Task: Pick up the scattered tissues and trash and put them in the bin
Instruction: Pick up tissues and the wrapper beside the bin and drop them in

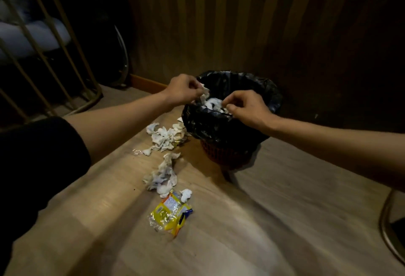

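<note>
A red bin (221, 153) lined with a black bag (210, 124) stands on the wooden floor by the wall, with white tissues (213, 103) inside. My left hand (183, 89) hovers over the bin's left rim, fingers pinched on a crumpled tissue (205, 92). My right hand (249, 107) is over the front right rim, fingers curled; whether it holds anything is hidden. Several crumpled tissues (164, 136) lie left of the bin, more tissues (163, 177) lie nearer me, and a yellow plastic wrapper (169, 214) lies closest.
A metal-barred frame (50, 61) stands at the left with pale fabric behind it. A striped wall panel (241, 23) rises behind the bin. A curved metal chair base (390, 227) sits at the right edge.
</note>
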The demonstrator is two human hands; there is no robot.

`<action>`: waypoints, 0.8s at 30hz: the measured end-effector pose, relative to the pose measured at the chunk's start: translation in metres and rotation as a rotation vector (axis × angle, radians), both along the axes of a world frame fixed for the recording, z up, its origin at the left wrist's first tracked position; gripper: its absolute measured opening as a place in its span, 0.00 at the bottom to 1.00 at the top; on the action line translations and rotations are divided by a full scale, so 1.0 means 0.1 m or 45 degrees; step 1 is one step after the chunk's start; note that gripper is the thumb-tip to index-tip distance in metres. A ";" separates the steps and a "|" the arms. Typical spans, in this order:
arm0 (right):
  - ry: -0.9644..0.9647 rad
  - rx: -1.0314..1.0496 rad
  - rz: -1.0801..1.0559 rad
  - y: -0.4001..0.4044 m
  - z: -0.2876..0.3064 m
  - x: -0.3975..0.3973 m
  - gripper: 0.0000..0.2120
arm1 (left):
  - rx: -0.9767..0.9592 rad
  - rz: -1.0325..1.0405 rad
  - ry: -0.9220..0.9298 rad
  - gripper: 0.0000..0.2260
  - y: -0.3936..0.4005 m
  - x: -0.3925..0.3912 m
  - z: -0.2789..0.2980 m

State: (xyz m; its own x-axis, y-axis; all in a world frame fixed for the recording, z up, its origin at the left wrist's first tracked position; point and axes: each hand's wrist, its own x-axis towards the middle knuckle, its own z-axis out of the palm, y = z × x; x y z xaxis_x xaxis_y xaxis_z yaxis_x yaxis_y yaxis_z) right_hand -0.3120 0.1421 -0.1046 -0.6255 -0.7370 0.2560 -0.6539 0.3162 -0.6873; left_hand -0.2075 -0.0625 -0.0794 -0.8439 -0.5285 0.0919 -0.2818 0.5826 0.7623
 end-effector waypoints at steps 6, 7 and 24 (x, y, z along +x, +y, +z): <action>0.235 0.181 0.415 -0.13 -0.31 0.50 0.09 | -0.101 0.077 -0.195 0.06 -0.19 0.58 -0.39; 0.228 0.222 0.446 -0.15 -0.40 0.55 0.09 | -0.118 0.092 -0.248 0.06 -0.21 0.67 -0.49; 0.288 1.081 0.885 -0.58 -2.01 0.88 0.22 | -0.498 -0.795 -0.987 0.23 -0.01 1.68 -2.29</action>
